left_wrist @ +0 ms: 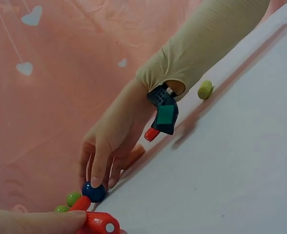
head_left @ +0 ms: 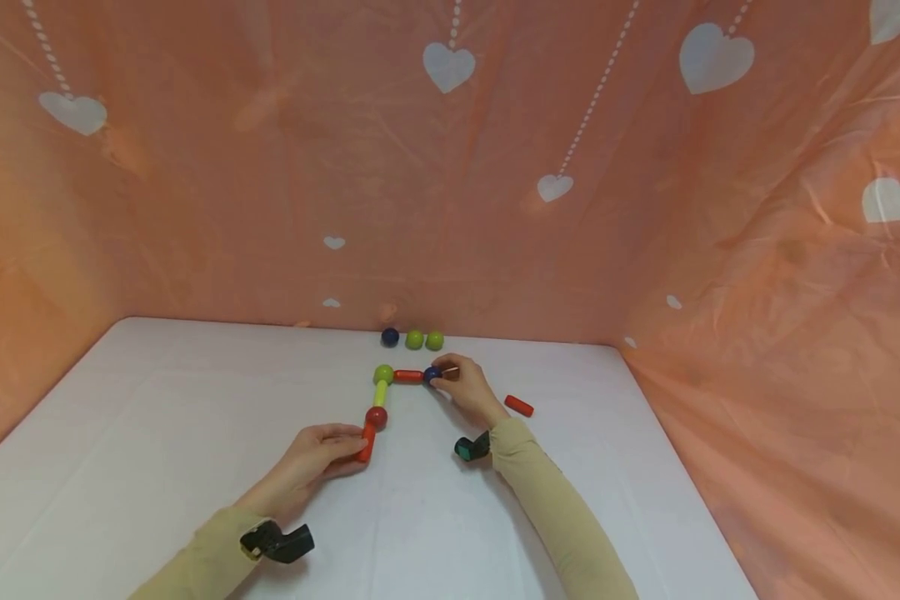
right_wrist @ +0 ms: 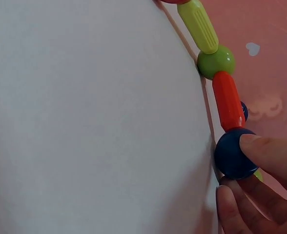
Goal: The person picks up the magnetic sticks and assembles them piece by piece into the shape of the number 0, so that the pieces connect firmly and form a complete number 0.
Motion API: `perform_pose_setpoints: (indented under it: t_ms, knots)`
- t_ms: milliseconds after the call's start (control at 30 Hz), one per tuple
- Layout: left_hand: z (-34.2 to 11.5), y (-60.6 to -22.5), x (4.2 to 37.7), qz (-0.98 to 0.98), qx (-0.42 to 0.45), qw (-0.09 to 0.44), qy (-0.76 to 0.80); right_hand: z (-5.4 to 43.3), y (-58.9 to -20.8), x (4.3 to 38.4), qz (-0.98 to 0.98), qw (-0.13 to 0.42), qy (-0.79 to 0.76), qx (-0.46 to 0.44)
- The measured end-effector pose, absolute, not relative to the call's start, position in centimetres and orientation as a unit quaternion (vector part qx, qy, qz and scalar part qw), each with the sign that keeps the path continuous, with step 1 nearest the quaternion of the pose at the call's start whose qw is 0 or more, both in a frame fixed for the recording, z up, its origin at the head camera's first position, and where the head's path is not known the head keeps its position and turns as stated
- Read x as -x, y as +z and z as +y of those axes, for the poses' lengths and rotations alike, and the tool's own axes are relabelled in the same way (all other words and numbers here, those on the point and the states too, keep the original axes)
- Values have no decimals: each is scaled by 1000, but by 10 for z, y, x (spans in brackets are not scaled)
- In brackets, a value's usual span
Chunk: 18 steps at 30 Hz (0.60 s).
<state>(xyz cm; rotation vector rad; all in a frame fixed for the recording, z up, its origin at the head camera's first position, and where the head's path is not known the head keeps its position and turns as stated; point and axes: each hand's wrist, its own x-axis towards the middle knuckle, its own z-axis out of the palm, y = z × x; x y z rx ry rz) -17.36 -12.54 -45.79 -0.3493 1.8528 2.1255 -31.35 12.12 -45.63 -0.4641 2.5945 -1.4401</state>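
A chain of toy rods and balls bends across the white table. My left hand pinches the red-orange rod at its near end. Beyond that rod come a red ball, a yellow-green rod, a green ball and another red rod. At the chain's right end, my right hand grips a dark blue ball between thumb and fingers. That ball touches the red rod's end in the right wrist view. Whether the right hand's curled fingers hold anything else is unclear.
Behind the chain sit a loose dark blue ball and two green balls. One red rod lies right of my right wrist. The left wrist view also shows a yellow-green piece beyond the right forearm. Orange cloth hangs behind the table.
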Motion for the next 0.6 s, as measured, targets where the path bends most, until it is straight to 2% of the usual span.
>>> perform_pose_setpoints:
  t_ms: [600]
  knots:
    - [-121,-463,186,657,129,169,723,122,-452,312,863,66,-475,160]
